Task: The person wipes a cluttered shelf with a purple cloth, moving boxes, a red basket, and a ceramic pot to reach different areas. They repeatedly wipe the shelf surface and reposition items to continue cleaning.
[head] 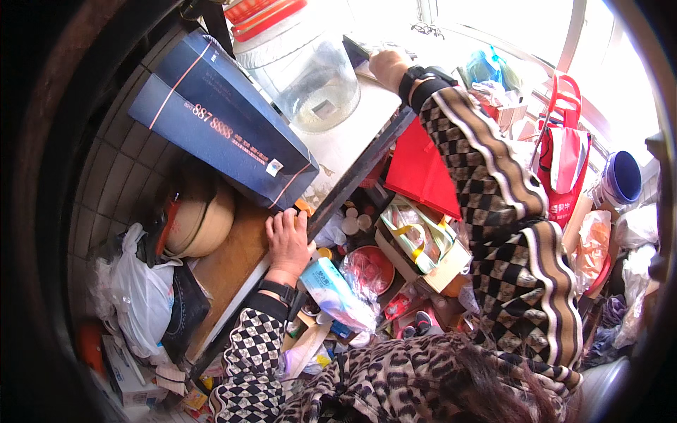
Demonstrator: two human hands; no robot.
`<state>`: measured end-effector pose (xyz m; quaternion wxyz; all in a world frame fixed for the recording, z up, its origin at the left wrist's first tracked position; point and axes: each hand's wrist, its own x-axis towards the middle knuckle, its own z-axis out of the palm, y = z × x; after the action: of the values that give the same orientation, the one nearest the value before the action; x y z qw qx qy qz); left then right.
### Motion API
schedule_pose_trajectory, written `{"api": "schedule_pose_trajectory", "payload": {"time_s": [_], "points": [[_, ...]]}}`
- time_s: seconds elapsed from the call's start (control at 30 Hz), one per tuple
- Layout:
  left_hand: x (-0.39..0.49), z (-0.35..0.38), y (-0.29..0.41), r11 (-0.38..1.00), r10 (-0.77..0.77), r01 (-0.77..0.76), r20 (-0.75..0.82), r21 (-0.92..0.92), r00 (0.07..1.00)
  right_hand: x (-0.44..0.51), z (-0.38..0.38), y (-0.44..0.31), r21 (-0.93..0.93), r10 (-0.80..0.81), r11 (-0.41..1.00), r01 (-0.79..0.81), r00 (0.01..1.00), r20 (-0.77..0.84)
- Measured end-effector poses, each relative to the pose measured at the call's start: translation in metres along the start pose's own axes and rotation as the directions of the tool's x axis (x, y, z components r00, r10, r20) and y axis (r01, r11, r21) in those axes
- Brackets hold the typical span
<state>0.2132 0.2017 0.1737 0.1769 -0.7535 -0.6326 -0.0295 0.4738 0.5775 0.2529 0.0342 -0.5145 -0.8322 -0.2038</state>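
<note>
My left hand [288, 246] rests with its fingers spread on the edge of a brown wooden shelf [243, 238], just below the corner of a long dark blue box [227, 127] with elastic bands around it. My right hand [390, 66] reaches to the far end of the white tabletop [365, 124], beside a large clear plastic jar [317, 90]. Its fingers are at a dark, flat object and some pale material washed out by glare, so its grip cannot be made out.
A round tan container [211, 222] and a white plastic bag [143, 296] stand at left. Below lie a red box [423, 169], a tissue pack [336, 291] and a cardboard box with a bag [402, 254]. A red trolley bag [563, 164] and blue bucket [624, 178] are at right.
</note>
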Motion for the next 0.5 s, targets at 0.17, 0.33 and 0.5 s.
{"api": "schedule_pose_trajectory", "payload": {"time_s": [0.17, 0.33, 0.5], "points": [[0.001, -0.002, 0.0, 1.0, 0.022, -0.022, -0.018, 0.015, 1.0, 0.029, 0.024, 0.017, 0.104, 0.148, 0.984, -0.147, 0.989, -0.008], [0.001, -0.003, 0.001, 1.0, 0.004, -0.005, 0.002, 0.015, 1.0, -0.003, 0.021, 0.109, 0.821, 0.424, 0.489, -0.294, 0.903, 0.07], [0.001, -0.003, 0.003, 1.0, -0.008, 0.008, -0.002, 0.018, 1.0, -0.106, -0.023, 0.134, 0.977, 0.248, 0.001, -0.213, 0.947, 0.207]]}}
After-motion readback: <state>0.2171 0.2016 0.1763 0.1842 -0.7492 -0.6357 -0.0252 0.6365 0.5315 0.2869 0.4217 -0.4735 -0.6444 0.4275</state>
